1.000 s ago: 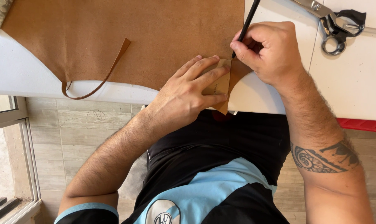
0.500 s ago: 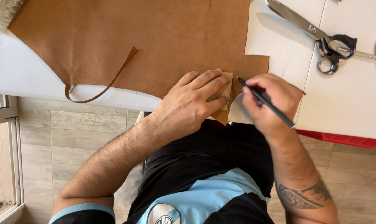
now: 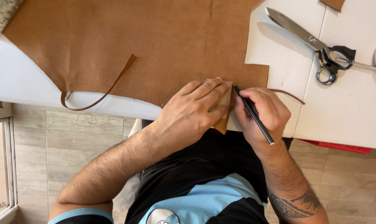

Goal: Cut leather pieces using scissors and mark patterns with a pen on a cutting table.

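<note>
Small tan template (image 3: 223, 108) is pinned flat by spread left hand (image 3: 194, 110) at leather sheet (image 3: 155, 45) lower edge, frame centre. Pen (image 3: 254, 116) is gripped by closed right hand (image 3: 262, 114). Scissors (image 3: 316, 45) upper right, well apart.

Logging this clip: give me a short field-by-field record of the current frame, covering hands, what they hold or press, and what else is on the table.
left hand: left hand lies flat, pressing a small tan template onto the brown leather sheet
right hand: right hand grips a black pen, tip at the template's edge
leather: sheet spread over the white table, near edge overhanging; a thin leather strip dangles from it
other items: large scissors on the table to the right, blades shut, apart from both hands
view: head camera, looking down
</note>
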